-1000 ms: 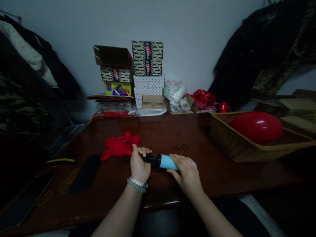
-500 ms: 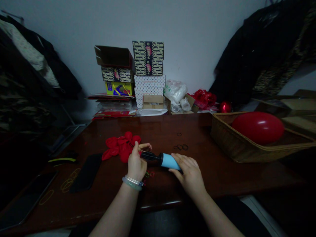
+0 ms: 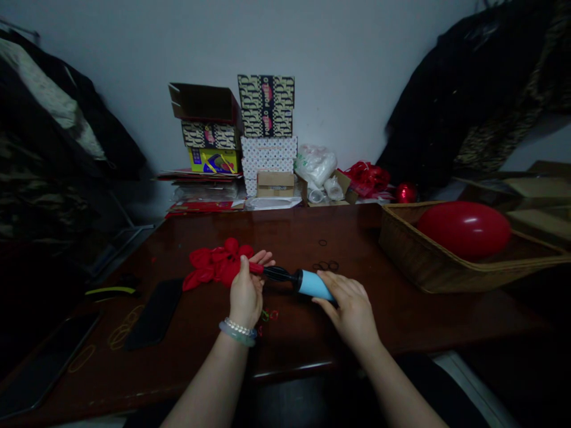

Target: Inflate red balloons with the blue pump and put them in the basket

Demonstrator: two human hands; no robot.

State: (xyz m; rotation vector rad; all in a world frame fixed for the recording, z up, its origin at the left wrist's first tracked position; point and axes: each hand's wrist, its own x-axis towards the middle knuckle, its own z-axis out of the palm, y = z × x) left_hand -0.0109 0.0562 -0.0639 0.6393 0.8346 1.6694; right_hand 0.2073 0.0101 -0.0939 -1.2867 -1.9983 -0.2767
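Note:
A blue hand pump (image 3: 314, 285) with a black nozzle is gripped by my right hand (image 3: 352, 309), fingers wrapped over its blue barrel. On the nozzle's tip sits the neck of a red balloon (image 3: 256, 267). My left hand (image 3: 247, 291) is at that neck, palm up, thumb raised and fingers spread, with the neck lying across it. Pearl and jade-coloured bracelets (image 3: 238, 331) circle the left wrist. Just beyond the left hand lies a pile of uninflated red balloons (image 3: 214, 264). Small green and red bands (image 3: 269, 315) lie below the pump.
On the right of the brown table (image 3: 294, 232) stands a wicker basket (image 3: 414, 261) holding a large red balloon (image 3: 464, 230). Black rings (image 3: 325, 266) lie mid-table. Dark phones (image 3: 154, 312) and yellow bands are at left; boxes (image 3: 267, 107) stand behind.
The pump has shifted slightly right and up with my right hand. My left fingers have opened out, and the red balloon neck on the nozzle now shows.

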